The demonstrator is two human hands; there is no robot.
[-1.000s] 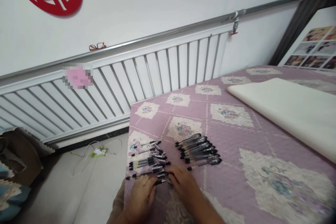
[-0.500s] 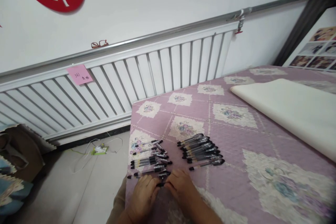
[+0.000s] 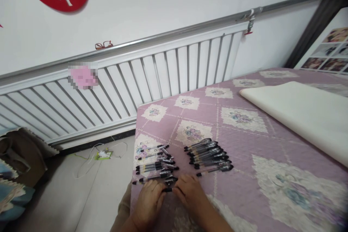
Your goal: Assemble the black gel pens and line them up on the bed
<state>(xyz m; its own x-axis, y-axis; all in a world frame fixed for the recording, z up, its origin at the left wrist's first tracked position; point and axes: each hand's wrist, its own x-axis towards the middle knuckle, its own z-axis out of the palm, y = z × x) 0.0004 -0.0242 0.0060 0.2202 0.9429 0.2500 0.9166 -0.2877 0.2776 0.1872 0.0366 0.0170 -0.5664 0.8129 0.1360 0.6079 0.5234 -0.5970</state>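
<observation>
My left hand (image 3: 150, 198) and my right hand (image 3: 188, 192) are close together at the table's near edge, fingers closed. Between them runs a pen (image 3: 168, 190), of which only a short black part shows; the fingers cover the rest. Just beyond my left hand lies a loose group of clear-barrelled pens (image 3: 152, 168) with separate black caps (image 3: 166, 152) at their right ends. Farther right, several capped pens (image 3: 208, 152) lie side by side in a slanting row. The nearest capped pen (image 3: 214, 170) sits slightly apart from that row.
A purple floral cloth (image 3: 206, 116) covers the table, with a folded cream sheet (image 3: 301, 112) at the right. Behind stands a white radiator (image 3: 160, 76), glasses (image 3: 103, 45) above it. A power strip (image 3: 103, 154) with cables lies on the floor, left.
Both hands stay nearly in place, still closed on the pen. Slightly more of its black part shows between them. The pens on the table have not moved.
</observation>
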